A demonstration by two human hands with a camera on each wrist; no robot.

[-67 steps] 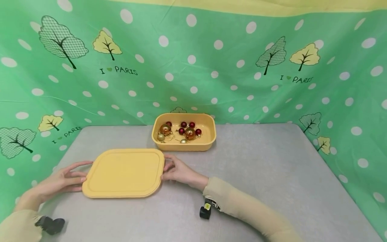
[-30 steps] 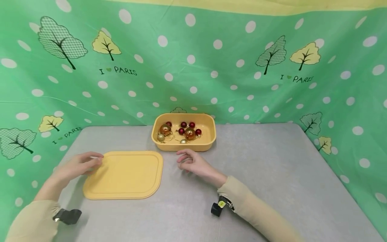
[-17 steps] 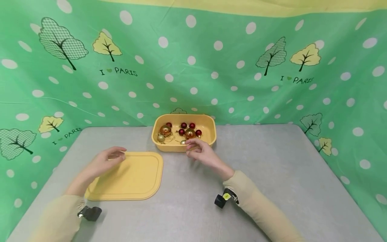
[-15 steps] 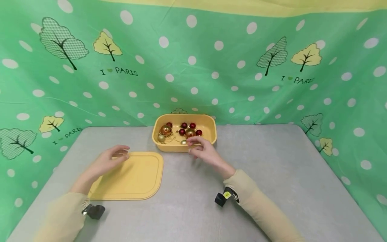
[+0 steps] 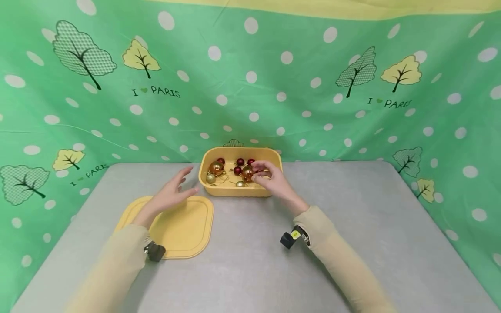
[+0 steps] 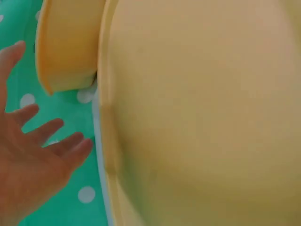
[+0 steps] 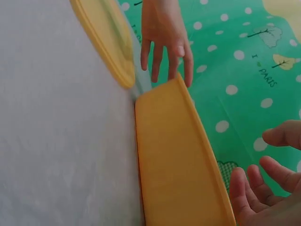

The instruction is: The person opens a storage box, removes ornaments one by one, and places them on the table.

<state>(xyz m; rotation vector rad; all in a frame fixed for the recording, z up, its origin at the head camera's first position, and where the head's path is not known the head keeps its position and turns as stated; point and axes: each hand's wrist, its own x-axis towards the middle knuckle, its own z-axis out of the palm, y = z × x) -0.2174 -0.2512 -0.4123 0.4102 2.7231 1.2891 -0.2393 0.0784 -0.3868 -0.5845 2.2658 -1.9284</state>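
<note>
A yellow rectangular box at the table's back holds several small dark red baubles, larger shiny gold ones and small pale gold ones. My right hand reaches over the box's right front rim. Its loosely bent fingers overlap a gold bauble in the head view; the right wrist view shows thumb and fingers apart with nothing between. Just left of the box hovers my left hand, fingers spread and holding nothing. Beneath that hand and forearm lies the flat yellow lid, partly covered by them.
The grey table ends at a green dotted curtain printed with trees, which hangs close behind the box and along both sides. Each sleeved wrist carries a small black camera, one on the left and one on the right.
Both hands have let go of the lid, which now lies on the table. The left hand has crossed over it toward the box; the right has moved right and forward, over the box rim.
</note>
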